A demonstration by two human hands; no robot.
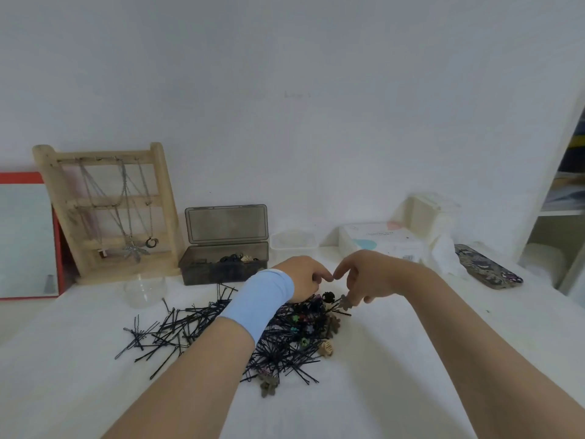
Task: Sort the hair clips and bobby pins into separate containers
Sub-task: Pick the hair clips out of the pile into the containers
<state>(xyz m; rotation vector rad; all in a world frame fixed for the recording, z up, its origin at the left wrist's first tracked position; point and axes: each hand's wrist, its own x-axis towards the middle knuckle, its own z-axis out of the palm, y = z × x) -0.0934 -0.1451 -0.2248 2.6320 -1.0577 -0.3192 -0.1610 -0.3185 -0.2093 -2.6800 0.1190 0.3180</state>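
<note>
A heap of black bobby pins (177, 331) mixed with small flower-shaped hair clips (304, 324) lies on the white table. My right hand (364, 275) pinches a small brown flower clip (345, 301) at the far right edge of the heap. My left hand (305, 275), with a light blue band on the wrist, hovers over the far side of the heap with its fingers curled; what it holds, if anything, is hidden. A dark open box (223, 267) holding several clips stands behind the heap. A small clear rectangular container (292, 245) sits to its right.
A wooden necklace stand (107, 210) and a red-framed mirror (25, 239) are at the back left. A clear round dish (145, 289) sits in front of the stand. A tissue pack (383, 240), a white box and a patterned case (487, 266) lie at the back right.
</note>
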